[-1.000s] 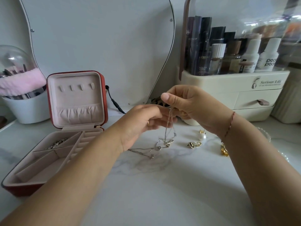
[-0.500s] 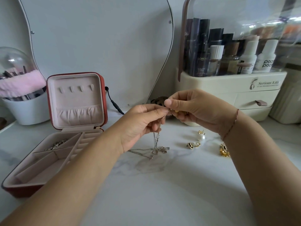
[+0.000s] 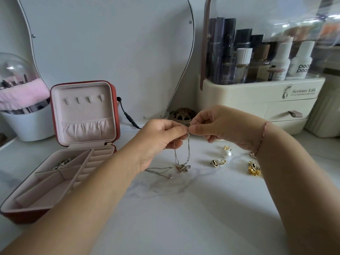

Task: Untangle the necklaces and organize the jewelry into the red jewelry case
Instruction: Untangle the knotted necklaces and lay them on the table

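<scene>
Necklace chain [image 3: 184,153] hangs as a doubled loop, long axis vertical, straight below the grip of both hands, its pendant end touching the bench [image 3: 184,218] well right of the red jewelry case [image 3: 22,217]. Left hand [image 3: 160,137] and right hand [image 3: 222,127] each pinch its top, fingertips meeting; the left is nearer the case. A second chain [image 3: 160,172] lies on the bench between the hanging one and the case. Earrings [image 3: 218,161] sit farther right again

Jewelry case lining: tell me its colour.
Pale pink: the lining of the red jewelry case, lid and compartments alike. Head view shows it best.
</scene>
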